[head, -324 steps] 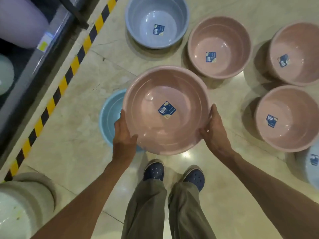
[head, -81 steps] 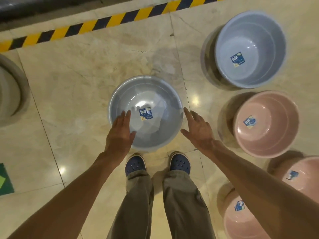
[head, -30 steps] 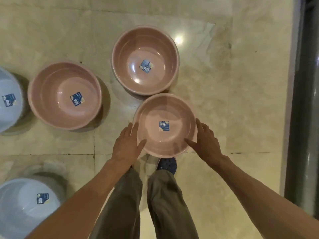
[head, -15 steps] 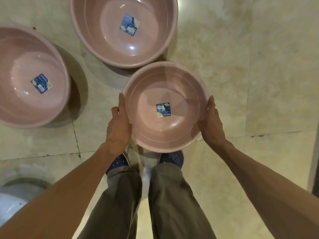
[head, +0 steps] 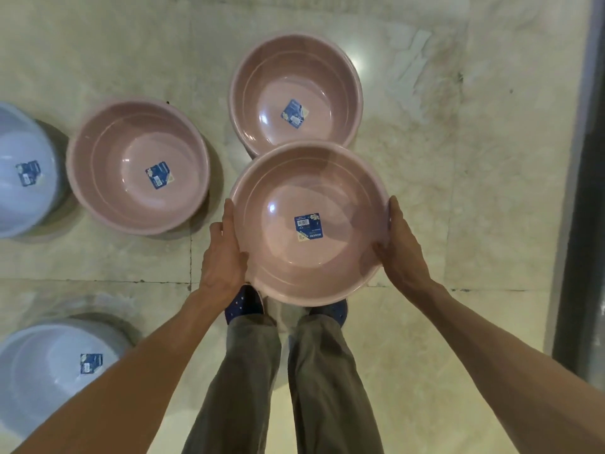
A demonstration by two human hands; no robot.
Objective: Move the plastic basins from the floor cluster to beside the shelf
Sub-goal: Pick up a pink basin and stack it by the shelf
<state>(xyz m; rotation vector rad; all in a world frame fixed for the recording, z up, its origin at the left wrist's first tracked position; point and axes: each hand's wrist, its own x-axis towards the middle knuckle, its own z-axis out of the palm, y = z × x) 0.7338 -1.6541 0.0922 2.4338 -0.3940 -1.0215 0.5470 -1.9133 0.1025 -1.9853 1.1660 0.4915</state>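
The held basin (head: 309, 224), pink with a blue label on its bottom, is up off the floor, level and mouth-up, in front of the person's legs and above the shoes (head: 244, 304). The left hand (head: 222, 257) grips its left rim with the thumb lying along the edge and the fingers curled under, out of sight; the right hand (head: 397, 249) grips the opposite rim the same way, so the load is shared evenly. Its far edge overlaps, in this view, a second pink basin (head: 294, 93) standing on the floor (head: 425, 191) beyond it; a third pink one (head: 137, 165) sits to the left, and two pale blue basins (head: 23, 168) (head: 49, 368) lie further left. A dark vertical strip (head: 586, 191) runs down the right side, probably the base of a shelf. To carry well, I would keep both grips opposite each other, hold the basin level and clear of its neighbour's rim, then set it down flat rather than dropping it.
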